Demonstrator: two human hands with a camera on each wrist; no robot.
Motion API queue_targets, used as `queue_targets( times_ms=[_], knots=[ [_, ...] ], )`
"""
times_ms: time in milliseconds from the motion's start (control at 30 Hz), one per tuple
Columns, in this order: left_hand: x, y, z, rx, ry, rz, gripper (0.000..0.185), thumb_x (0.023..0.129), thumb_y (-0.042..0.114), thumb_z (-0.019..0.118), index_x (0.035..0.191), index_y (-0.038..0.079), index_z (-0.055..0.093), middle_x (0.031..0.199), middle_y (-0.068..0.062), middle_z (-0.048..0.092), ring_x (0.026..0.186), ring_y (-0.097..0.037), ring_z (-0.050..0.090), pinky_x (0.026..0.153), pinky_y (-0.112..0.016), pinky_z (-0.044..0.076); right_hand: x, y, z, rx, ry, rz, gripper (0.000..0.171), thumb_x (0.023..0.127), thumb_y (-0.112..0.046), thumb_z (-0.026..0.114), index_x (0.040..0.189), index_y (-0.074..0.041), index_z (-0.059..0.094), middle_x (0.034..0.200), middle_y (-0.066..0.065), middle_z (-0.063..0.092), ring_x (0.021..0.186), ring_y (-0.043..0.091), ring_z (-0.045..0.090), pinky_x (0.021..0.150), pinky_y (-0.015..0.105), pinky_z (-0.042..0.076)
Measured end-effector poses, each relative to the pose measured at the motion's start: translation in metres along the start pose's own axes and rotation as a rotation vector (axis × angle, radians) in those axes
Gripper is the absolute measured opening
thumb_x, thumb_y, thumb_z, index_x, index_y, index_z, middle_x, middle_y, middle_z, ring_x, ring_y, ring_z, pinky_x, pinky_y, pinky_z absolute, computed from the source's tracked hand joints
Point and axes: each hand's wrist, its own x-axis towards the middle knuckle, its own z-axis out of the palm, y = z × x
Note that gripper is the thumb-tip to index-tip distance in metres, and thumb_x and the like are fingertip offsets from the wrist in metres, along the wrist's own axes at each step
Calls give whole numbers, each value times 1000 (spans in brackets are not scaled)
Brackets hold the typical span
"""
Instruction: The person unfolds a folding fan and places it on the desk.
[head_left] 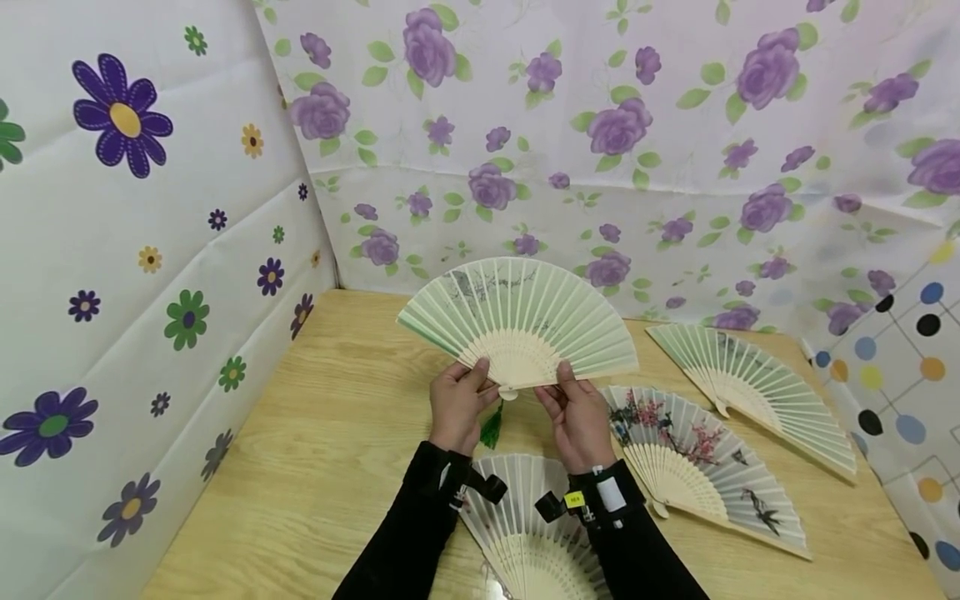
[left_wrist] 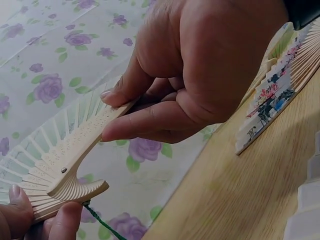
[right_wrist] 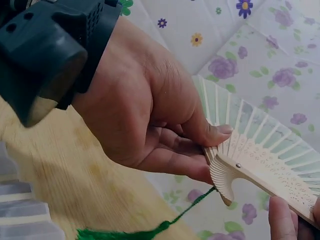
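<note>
Around the worktop (head_left: 337,417) we see flowered cloth walls: purple roses (head_left: 600,133) at the far side, bold daisies (head_left: 120,250) on the left and coloured dots (head_left: 900,367) at the right. Nothing among these things is a container, so we find no contents to tell of.

Next in size, we hold a pale green fan (head_left: 517,321) spread fully open and raised above the middle of the worktop, its leaf towards the far wall and its pivot towards us. Three other open fans lie flat on the wood: a greenish fan (head_left: 757,383) at the far right, a blossom-painted fan (head_left: 697,458) just right of our hands, and a white fan (head_left: 525,533) nearest us, partly under our forearms.

Our left hand (head_left: 456,404) has a closed grip on the left outer rib of the pale green fan, thumb on top and fingers curled beneath, as the left wrist view shows (left_wrist: 200,85). Our right hand (head_left: 573,417) pinches the right outer rib close to the pivot, thumb pressed on the slats in the right wrist view (right_wrist: 150,125). Both sleeves are black, each wrist carrying a small camera.

Smallest, a green tassel (head_left: 492,427) hangs from the pivot between our hands, its cord trailing down towards the wood.
</note>
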Motion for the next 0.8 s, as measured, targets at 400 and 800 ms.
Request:
queue_targets(
  times_ms=[400,800],
  knots=[
    [-2,-4,3,-39,24,18,25,114,7,71,131,-10,76,83,-4,69,79,-11,71,74,-23,69,-4,7,4,57,40,-2,39,121,-37,53,137,-5,70,110,-1,68,96,6,71,106,18,64],
    [-1,-4,8,-99,27,35,28,115,7,69,136,-11,74,87,-2,69,82,-10,71,79,-24,70,-2,-1,12,100,51,9,39,120,-37,52,136,-5,67,112,0,66,100,8,68,108,17,63]
  ],
)
